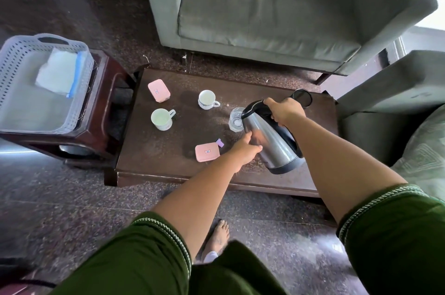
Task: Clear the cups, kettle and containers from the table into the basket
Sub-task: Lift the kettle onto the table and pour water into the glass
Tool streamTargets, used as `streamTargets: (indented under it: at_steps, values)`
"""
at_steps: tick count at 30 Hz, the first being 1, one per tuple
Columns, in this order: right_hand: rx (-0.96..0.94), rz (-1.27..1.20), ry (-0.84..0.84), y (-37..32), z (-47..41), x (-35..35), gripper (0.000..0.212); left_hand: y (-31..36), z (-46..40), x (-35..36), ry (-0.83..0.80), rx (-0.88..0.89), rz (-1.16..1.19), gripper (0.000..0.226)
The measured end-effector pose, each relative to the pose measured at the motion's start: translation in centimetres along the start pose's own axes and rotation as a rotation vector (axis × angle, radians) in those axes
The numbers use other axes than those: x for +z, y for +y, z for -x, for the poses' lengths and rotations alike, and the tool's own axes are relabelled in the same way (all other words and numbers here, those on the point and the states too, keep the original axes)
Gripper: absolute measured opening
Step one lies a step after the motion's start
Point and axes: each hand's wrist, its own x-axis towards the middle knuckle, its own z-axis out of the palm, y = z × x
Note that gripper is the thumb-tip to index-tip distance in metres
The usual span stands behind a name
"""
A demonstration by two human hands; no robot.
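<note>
A steel kettle (272,143) with a black handle and base hangs tilted above the dark wooden table (173,167). My right hand (284,111) grips its handle. My left hand (245,150) presses against the kettle's steel side. A clear glass (234,119) stands just behind the kettle's top. Two white cups (206,99) (161,119) and two pink containers (159,90) (207,152) rest on the table. The grey perforated basket (14,58) sits on a side table at the left, holding a folded white cloth (59,73).
The kettle's round black base plate (302,97) lies at the table's far right. A small purple piece (220,142) sits beside the near pink container. A grey sofa (265,10) stands behind the table, another seat (395,92) at the right. My bare foot (216,239) is on the floor.
</note>
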Motion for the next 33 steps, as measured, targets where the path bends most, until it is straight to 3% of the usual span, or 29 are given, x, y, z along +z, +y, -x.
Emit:
streamTargets:
  at_steps: [33]
  values:
    - [-0.04, 0.053, -0.021, -0.9, 0.3, -0.2, 0.056, 0.3, 0.5, -0.1, 0.024, -0.01, -0.022, 0.072]
